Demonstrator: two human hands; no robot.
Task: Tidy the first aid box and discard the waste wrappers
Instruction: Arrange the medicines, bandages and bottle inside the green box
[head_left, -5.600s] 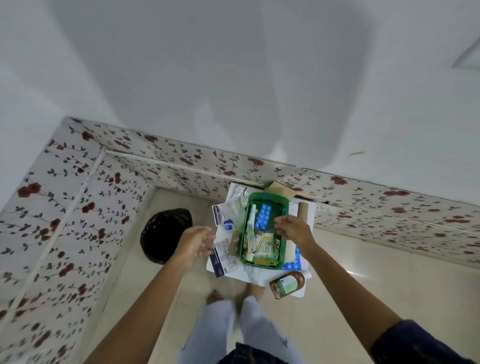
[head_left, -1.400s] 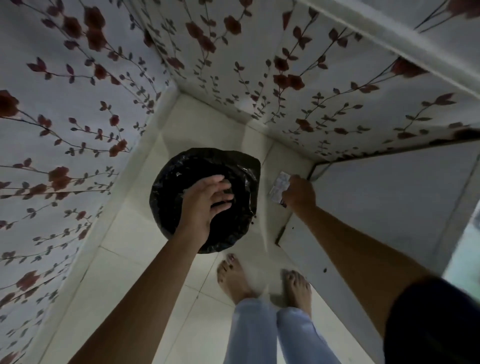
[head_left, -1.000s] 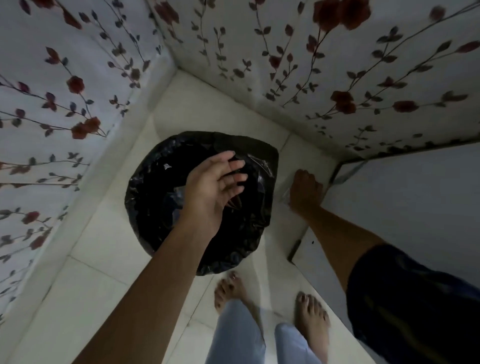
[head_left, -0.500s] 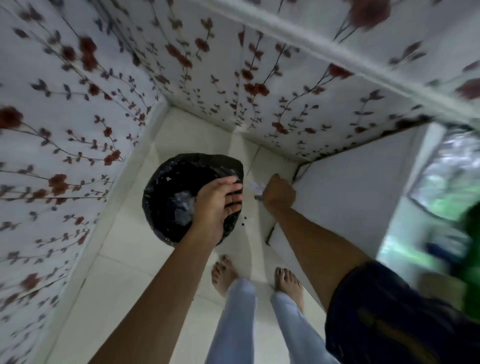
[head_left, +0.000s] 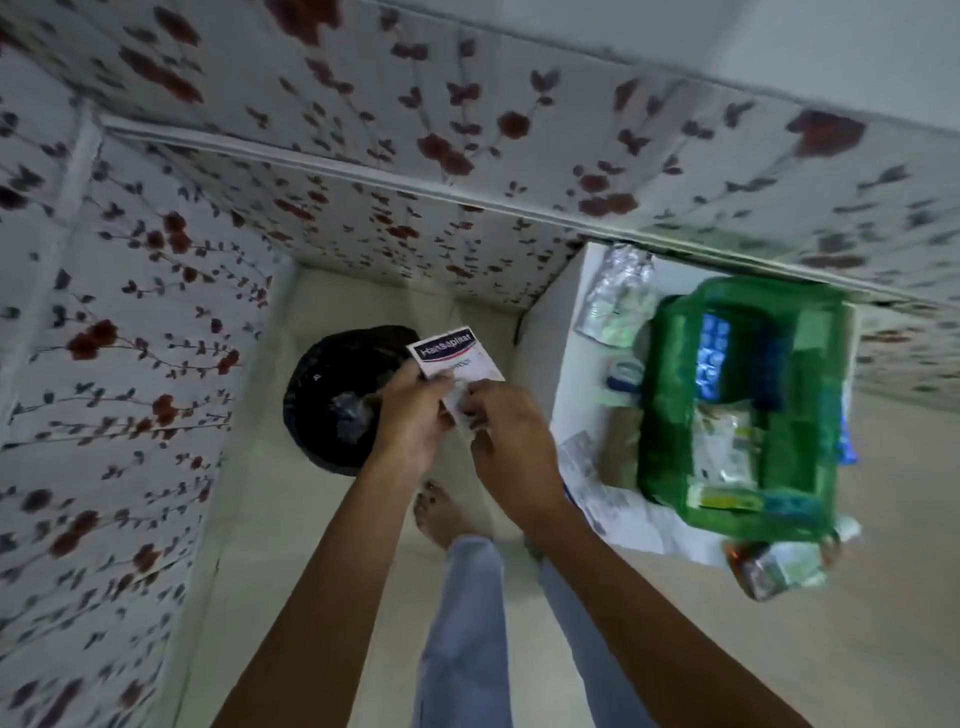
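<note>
A white plaster wrapper with a blue and red band sits between my two hands, held just right of the black bin. My left hand pinches its lower left edge and my right hand grips its lower right corner. The bin stands on the floor, lined with a black bag, with crumpled wrappers inside. To the right, the green first aid box rests on a small white table and holds a blue blister strip and several packets.
Loose packets and papers lie on the table around the box. A brown bottle lies at the table's near right corner. Floral-papered walls close in the corner behind the bin. My bare foot stands below my hands.
The view has swung right, bringing the table and green box into sight. My left hand has left the bin and joined my right hand on the wrapper, lifted from the table's corner.
</note>
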